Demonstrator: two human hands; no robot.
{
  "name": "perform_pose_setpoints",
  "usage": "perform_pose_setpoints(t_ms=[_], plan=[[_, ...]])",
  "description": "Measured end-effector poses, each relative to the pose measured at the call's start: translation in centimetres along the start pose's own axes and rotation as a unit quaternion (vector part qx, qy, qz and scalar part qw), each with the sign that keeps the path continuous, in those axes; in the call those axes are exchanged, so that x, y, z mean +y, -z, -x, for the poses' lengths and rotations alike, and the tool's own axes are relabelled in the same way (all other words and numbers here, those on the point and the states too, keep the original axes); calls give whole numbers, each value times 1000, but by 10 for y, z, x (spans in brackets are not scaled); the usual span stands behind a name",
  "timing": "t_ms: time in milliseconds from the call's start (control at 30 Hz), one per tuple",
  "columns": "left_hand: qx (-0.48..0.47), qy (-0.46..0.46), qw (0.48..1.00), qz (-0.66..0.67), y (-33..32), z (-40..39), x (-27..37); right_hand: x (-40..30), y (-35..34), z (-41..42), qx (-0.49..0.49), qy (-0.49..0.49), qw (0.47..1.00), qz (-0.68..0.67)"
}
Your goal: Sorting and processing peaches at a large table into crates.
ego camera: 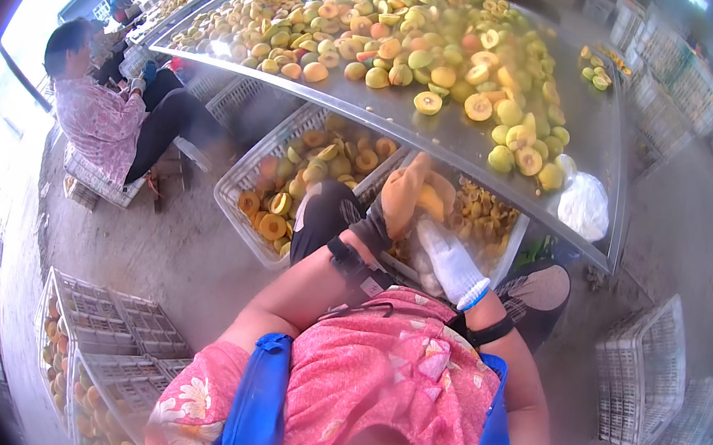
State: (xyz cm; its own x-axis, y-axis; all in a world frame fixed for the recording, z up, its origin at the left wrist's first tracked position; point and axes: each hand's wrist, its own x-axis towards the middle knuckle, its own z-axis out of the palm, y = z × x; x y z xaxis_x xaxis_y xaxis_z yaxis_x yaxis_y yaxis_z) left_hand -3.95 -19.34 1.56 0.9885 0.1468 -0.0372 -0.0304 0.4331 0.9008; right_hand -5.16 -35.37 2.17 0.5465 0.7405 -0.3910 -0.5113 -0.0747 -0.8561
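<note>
My left hand, in an orange glove with a dark cuff, holds a yellow piece of stone fruit over a crate between my knees. My right hand, in a white knit glove with a blue-edged cuff, is just below and to the right of the fruit. Its fingers are blurred, so I cannot tell whether a tool is in them. Beneath both hands, the crate holds brown-yellow pits or scraps. To the left stands a white plastic crate of halved fruit.
Ahead is a metal table heaped with halved stone fruit; a white plastic bag lies at its right corner. A person sits on crates at left. Stacked crates stand at right; fruit-filled crates stand behind left.
</note>
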Motion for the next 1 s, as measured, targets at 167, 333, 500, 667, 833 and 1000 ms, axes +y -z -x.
perform_pose_setpoints(t_ms=[167,333,500,667,833,1000], plan=[[-68,-44,991,-102,18,-3,-20,18,14,-4,-55,-82,988,-118],[-81,-36,989,-119,15,-3,-20,20,24,-6,-140,-131,952,-240],[-24,-25,987,-155,13,4,-24,32,26,-17,-62,-7,998,6],[-78,13,990,-121,-6,10,-11,22,28,-3,-145,-155,952,-222],[-23,9,993,117,-11,8,-5,33,33,-18,-248,-132,899,-335],[114,-148,980,62,49,-18,-7,36,47,-25,-295,-86,840,-447]])
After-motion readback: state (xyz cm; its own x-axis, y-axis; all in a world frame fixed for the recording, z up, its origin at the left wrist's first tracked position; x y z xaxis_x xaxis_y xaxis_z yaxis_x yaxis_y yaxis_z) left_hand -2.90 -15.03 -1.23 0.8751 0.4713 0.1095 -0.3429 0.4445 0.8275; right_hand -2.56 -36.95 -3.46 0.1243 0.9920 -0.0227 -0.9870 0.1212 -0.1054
